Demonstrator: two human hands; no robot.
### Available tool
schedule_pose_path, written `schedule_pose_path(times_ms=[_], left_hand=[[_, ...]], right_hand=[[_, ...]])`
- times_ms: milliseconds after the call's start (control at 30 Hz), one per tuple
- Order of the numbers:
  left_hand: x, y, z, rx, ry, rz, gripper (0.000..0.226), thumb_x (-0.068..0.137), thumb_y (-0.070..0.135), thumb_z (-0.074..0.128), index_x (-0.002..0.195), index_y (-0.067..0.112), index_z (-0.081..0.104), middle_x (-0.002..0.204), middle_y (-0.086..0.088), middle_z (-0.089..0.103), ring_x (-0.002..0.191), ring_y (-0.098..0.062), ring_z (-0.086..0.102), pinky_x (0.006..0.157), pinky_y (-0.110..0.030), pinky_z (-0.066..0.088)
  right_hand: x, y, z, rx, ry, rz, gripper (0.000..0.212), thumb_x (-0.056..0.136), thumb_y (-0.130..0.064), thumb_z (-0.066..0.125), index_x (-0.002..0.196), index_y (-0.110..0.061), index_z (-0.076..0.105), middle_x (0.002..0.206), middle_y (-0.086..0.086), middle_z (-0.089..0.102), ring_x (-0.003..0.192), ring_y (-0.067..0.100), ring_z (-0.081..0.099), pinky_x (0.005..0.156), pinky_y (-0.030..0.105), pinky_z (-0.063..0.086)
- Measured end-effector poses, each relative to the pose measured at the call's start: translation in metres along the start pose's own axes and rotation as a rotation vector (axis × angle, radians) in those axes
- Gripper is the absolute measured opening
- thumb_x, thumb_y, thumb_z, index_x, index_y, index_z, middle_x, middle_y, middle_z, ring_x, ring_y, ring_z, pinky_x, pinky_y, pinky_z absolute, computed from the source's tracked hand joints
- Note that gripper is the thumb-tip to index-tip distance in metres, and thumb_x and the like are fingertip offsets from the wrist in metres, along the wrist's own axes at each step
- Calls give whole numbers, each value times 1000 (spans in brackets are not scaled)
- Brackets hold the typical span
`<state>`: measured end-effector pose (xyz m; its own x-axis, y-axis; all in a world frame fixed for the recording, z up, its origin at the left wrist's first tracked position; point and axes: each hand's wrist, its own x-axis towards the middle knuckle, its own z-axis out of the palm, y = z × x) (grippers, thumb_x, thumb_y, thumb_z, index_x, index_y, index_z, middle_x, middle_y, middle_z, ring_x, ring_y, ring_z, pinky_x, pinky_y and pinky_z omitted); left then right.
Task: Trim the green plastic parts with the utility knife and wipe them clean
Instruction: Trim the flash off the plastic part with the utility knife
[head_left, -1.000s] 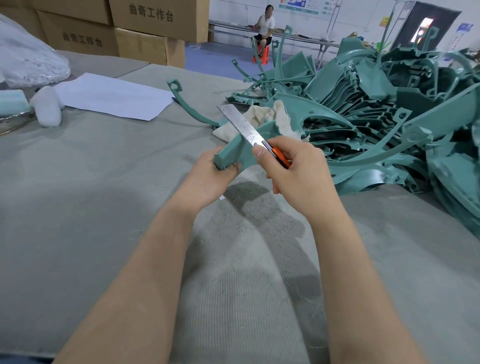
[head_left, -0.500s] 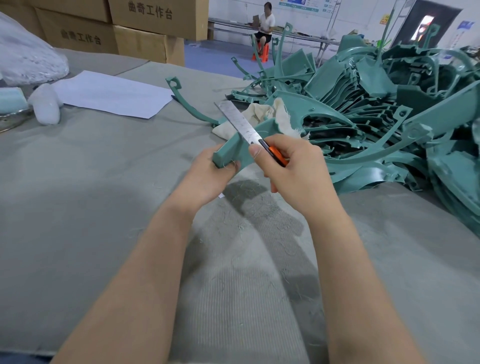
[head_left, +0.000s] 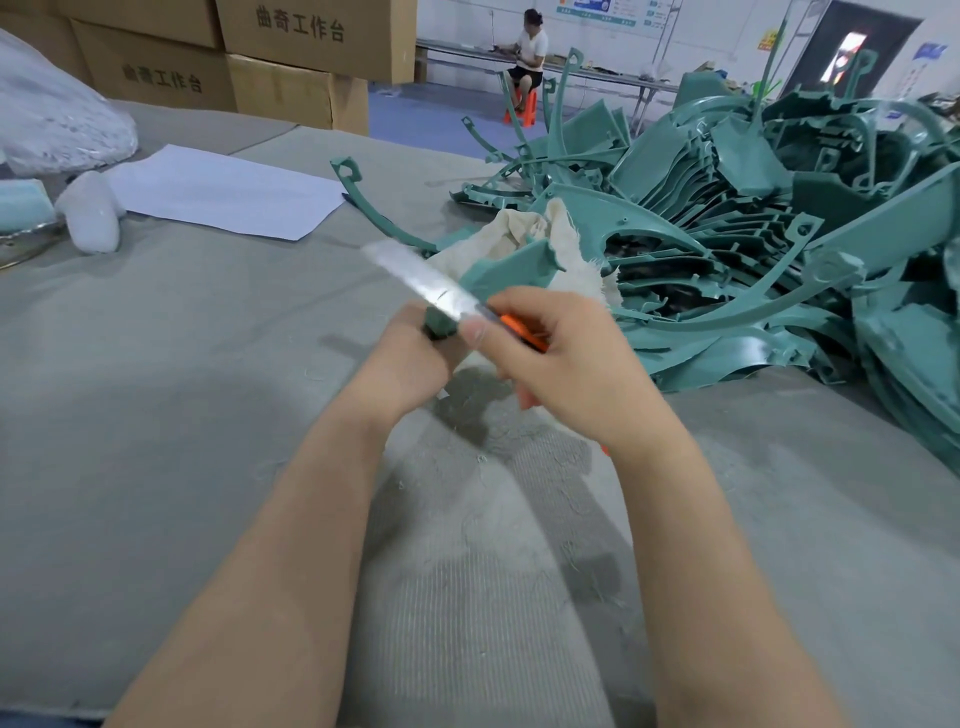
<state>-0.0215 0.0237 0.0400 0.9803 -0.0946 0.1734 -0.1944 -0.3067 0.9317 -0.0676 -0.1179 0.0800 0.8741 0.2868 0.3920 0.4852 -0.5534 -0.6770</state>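
Note:
My left hand (head_left: 402, 364) grips the near end of a green plastic part (head_left: 511, 267) held above the grey table. My right hand (head_left: 563, 364) grips an orange utility knife (head_left: 522, 332). Its long steel blade (head_left: 415, 280) points up and left across the part, blurred with motion, and my thumb presses near the blade's base. A cream cloth (head_left: 524, 228) lies just behind the part, at the foot of a big heap of green plastic parts (head_left: 753, 223) on the right.
A single curved green strip (head_left: 363, 200) lies beyond the blade. A white paper sheet (head_left: 223, 192), a white wad (head_left: 93, 218) and a plastic bag (head_left: 52, 119) sit far left. Cardboard boxes (head_left: 291, 52) stand behind. A seated person (head_left: 530, 52) is far back.
The blade has slid down and left along the part's edge and now blurs. My left hand has closed further round the part's near end, hiding more of it.

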Motion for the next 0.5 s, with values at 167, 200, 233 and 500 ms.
schedule_pose_path(times_ms=[167,200,233,500], left_hand=[[2,-2,1,-33,19,0,14,94,12,55,86,22,60,85,-4,55,78,-14,45,60,-21,36],[2,-3,1,-32,20,4,19,94,12,55,82,26,58,85,-4,56,77,-14,45,57,-16,36],[2,-2,1,-26,21,6,23,94,12,54,78,29,57,84,-4,55,77,-14,45,54,-13,35],[1,-3,0,-32,17,11,26,94,11,54,78,31,57,78,3,56,75,-13,47,61,-20,37]], right_hand=[[3,10,-7,-72,234,48,28,96,-32,57,86,-7,66,69,19,61,62,33,55,63,46,49],[4,11,-7,-92,233,51,29,97,-33,57,86,-7,66,70,18,61,62,33,56,63,46,48],[4,11,-6,-108,227,51,30,97,-33,57,86,-6,66,69,18,61,62,33,56,64,45,48],[2,12,-7,-97,195,55,34,96,-34,58,85,-3,65,69,18,60,59,29,54,59,42,46]])
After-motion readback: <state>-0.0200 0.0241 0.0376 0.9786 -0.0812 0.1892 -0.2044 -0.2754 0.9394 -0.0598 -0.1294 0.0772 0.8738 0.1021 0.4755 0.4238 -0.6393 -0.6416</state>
